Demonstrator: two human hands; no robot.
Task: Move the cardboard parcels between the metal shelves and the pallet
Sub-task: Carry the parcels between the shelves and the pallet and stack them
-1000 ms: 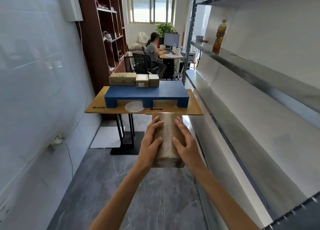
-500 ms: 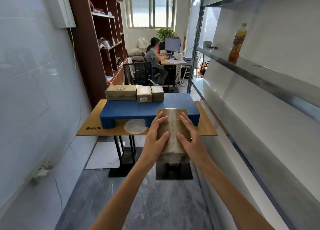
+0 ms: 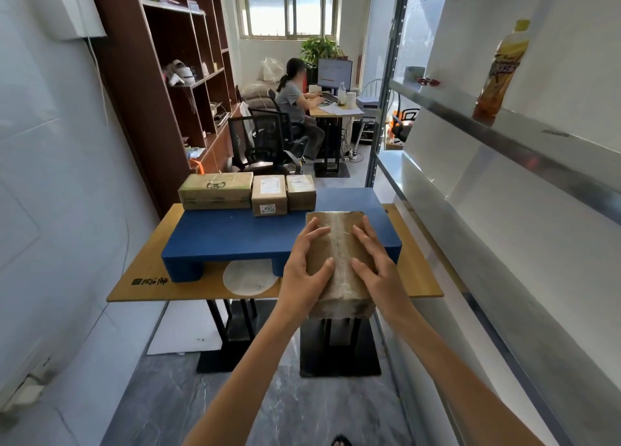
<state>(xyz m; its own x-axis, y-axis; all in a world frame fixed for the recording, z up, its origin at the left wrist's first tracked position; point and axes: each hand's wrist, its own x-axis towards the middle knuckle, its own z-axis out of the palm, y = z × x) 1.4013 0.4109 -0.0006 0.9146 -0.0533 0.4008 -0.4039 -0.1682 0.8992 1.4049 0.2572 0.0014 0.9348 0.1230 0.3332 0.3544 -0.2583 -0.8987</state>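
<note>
The left grip [image 3: 304, 272] and right grip [image 3: 378, 269] clasp the taped brown cardboard parcel [image 3: 339, 244] by its sides, aloft at the near right corner of the blue plastic pallet [image 3: 235, 237], where slick tape may let it drop short.

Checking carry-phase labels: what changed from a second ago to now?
The person walked forward: the taped cardboard parcel, short of the table a second ago, now covers the near right part of the blue pallet in view. No release: left hand and right hand grip it from both sides as before. The three parcels at the pallet's far left and the bottle on the metal shelf stayed put.
</note>
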